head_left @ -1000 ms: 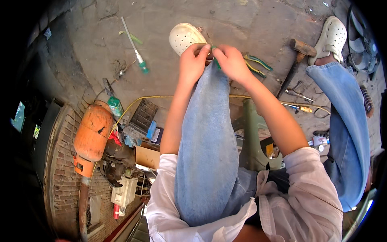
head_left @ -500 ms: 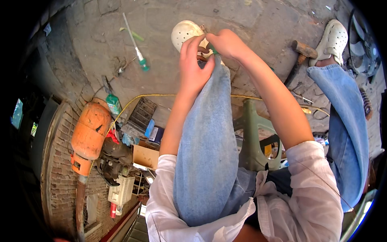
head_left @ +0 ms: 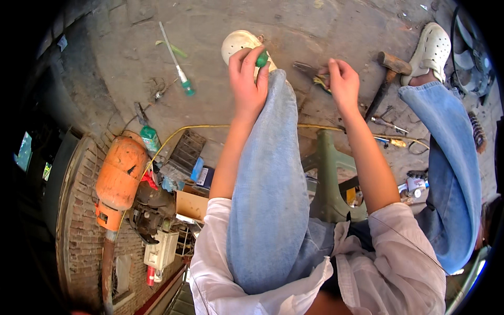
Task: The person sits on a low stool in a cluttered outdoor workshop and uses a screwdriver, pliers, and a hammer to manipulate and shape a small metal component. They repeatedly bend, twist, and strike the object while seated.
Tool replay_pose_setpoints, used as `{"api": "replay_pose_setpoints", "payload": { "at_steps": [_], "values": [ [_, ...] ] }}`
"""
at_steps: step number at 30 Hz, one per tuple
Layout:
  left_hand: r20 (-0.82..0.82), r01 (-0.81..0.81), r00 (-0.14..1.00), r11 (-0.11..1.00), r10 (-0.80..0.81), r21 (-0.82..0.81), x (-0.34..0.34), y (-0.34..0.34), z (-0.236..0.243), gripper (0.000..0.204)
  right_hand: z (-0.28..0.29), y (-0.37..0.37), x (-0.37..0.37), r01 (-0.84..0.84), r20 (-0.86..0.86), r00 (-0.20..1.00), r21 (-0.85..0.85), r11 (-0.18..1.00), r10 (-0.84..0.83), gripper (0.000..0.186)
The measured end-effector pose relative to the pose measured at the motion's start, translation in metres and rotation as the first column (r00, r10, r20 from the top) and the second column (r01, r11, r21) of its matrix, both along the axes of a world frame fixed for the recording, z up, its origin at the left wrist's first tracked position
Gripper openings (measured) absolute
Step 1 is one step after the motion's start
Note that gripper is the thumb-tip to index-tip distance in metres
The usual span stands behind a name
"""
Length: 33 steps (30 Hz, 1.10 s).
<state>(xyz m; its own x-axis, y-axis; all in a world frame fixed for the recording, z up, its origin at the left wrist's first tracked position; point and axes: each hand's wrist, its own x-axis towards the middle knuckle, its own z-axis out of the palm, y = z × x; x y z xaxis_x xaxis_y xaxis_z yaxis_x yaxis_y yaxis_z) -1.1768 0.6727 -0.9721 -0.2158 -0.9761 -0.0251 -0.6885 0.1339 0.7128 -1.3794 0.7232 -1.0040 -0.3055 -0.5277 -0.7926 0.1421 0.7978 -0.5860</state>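
My left hand (head_left: 249,86) is closed on a small green object (head_left: 261,59), just over a white perforated clog (head_left: 233,42) beside my jean-covered knee (head_left: 266,173). To the right of it, my right hand (head_left: 342,86) has curled fingers gripping pliers with yellow-green handles (head_left: 320,80), their dark jaws pointing up and left. A hammer (head_left: 395,63) lies just beyond that hand, near my other clog (head_left: 430,42).
A long pale tool with a green end (head_left: 185,84) lies on the paving. An orange gas cylinder (head_left: 119,173), a cardboard box (head_left: 191,203) and clutter sit at left. A yellow cable (head_left: 205,125) crosses the ground past a green plastic stool (head_left: 329,194). Metal tools (head_left: 386,123) lie at right.
My hands have separated: the right has moved rightward onto the pliers, which have shifted left from where they lay, while the left keeps the green object near the clog.
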Motion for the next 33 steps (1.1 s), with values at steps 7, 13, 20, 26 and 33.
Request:
{"api": "replay_pose_setpoints", "payload": {
  "at_steps": [7,13,20,26,33],
  "values": [
    [-0.012,-0.094,0.995,0.992,0.096,0.086,0.007,0.001,-0.006,0.027,-0.033,0.127,-0.101,-0.15,-0.812,0.54,0.164,0.975,0.22,0.04],
    [0.078,0.017,0.997,1.0,-0.017,-0.004,0.002,-0.009,-0.003,0.026,-0.055,0.153,-0.111,-0.149,-0.624,0.732,0.245,0.958,0.274,0.047],
    [0.074,0.082,0.993,0.991,-0.09,0.108,-0.01,-0.04,0.001,0.027,-0.054,0.144,-0.123,-0.248,-0.592,0.705,0.311,0.917,0.391,0.035],
    [-0.048,0.137,0.991,0.935,-0.129,0.327,-0.003,-0.071,-0.012,0.026,-0.035,0.132,-0.125,0.157,0.169,0.964,0.266,0.951,-0.207,0.022],
    [-0.104,0.143,0.989,0.845,-0.104,0.515,0.002,-0.091,-0.011,0.025,0.001,0.076,-0.09,0.586,0.766,0.345,0.276,0.762,-0.542,0.026]
  ]
}}
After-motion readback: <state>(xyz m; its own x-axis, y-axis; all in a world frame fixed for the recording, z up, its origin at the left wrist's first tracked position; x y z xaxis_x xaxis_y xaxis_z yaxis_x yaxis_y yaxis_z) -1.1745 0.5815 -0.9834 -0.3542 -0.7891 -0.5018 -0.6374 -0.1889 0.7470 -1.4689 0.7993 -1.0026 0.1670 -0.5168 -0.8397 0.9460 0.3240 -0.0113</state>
